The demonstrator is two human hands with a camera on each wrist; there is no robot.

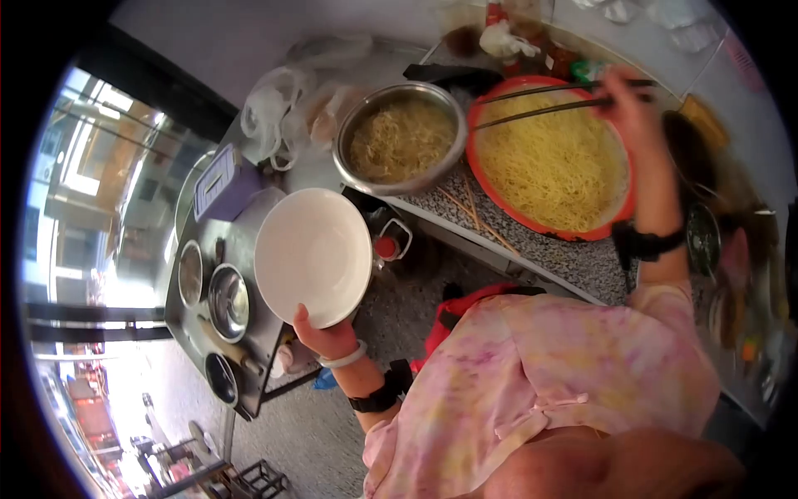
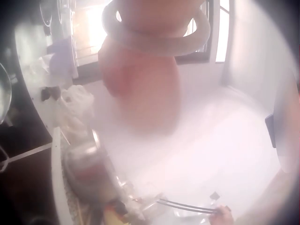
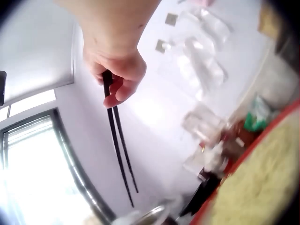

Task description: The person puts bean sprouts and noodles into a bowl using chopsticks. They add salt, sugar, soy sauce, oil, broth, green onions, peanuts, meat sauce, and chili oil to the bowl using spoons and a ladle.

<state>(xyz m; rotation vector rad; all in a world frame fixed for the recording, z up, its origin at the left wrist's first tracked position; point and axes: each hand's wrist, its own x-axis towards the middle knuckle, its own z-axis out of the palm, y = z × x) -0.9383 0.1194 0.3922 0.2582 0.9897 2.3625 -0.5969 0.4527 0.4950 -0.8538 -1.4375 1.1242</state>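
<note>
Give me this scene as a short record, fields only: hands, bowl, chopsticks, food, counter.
left_hand: holds white bowl, thumb at its rim
right_hand: grips dark chopsticks
bowl_contents: none visible
chopstick_tips: apart, raised clear of the noodles
red_basin: heaped with yellow noodles
metal_bowl: left of red_basin, holds noodles in liquid
counter: speckled; pale sticks lie in front of metal_bowl and red_basin

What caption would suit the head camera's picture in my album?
Left hand gripping a white bowl, right hand holding dark chopsticks over a red-rimmed basin of yellow noodles.
</note>
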